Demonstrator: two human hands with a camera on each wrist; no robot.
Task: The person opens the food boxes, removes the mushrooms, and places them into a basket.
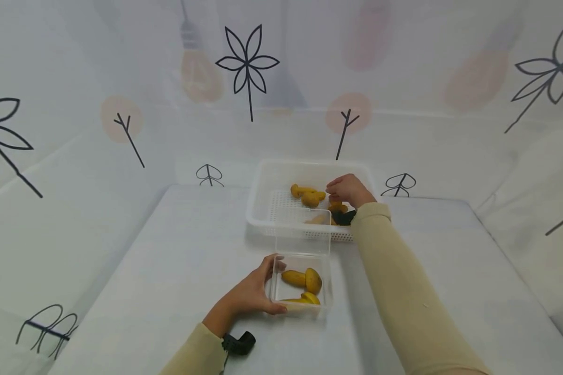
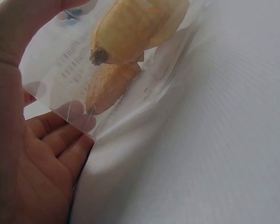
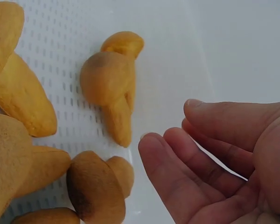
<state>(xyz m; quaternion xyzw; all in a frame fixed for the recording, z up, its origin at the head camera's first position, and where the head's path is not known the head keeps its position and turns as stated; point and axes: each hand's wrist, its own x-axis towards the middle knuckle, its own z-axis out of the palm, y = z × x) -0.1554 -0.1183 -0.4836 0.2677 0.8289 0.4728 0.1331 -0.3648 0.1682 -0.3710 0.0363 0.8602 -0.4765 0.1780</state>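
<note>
My left hand (image 1: 244, 296) grips the left side of a small clear plastic box (image 1: 327, 291), thumb at the front corner, fingers at the back. Inside lie two yellow-brown mushrooms (image 1: 294, 278); the left wrist view shows them through the clear wall. The hinged lid (image 1: 302, 244) is raised at the back, overlapping the basket's front edge in the head view. Above the right part of a white perforated basket (image 1: 258, 208), my right hand (image 1: 351, 190) has its thumb and fingers apart, holding nothing. Several mushrooms (image 3: 107, 78) lie in the basket, just beyond its fingertips in the right wrist view.
Both basket and box stand on a white-covered table (image 1: 178, 250). A pale sheet printed with black flowers and leaves (image 1: 247, 63) hangs behind and at the sides. A black wrist camera (image 1: 240, 344) sits at my left wrist.
</note>
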